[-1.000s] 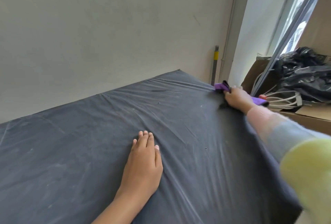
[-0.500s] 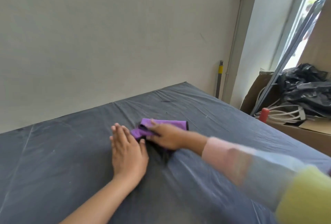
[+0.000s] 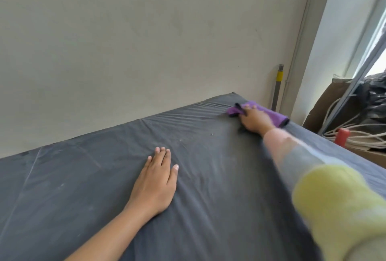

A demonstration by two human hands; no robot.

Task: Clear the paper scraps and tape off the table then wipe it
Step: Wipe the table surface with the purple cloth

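The table (image 3: pixel 83 187) is covered by a wrinkled dark grey sheet and stands against a pale wall. My right hand (image 3: pixel 253 120) presses a purple cloth (image 3: pixel 271 114) onto the sheet near the table's far right corner. My left hand (image 3: pixel 155 183) lies flat, palm down, on the middle of the sheet, fingers together and holding nothing. A few pale specks (image 3: pixel 212 134) lie on the sheet between the two hands. No paper scraps or tape are visible.
A grey pole with a yellow band (image 3: pixel 278 85) leans in the corner behind the table. To the right stand cardboard boxes (image 3: pixel 321 110) with coiled white cable (image 3: pixel 355 133), a red cylinder (image 3: pixel 342 137) and black plastic bags (image 3: pixel 376 93).
My right hand has swept the purple cloth from the middle of the table, beside my left hand, out to the far right corner. My left hand has stayed flat on the sheet.
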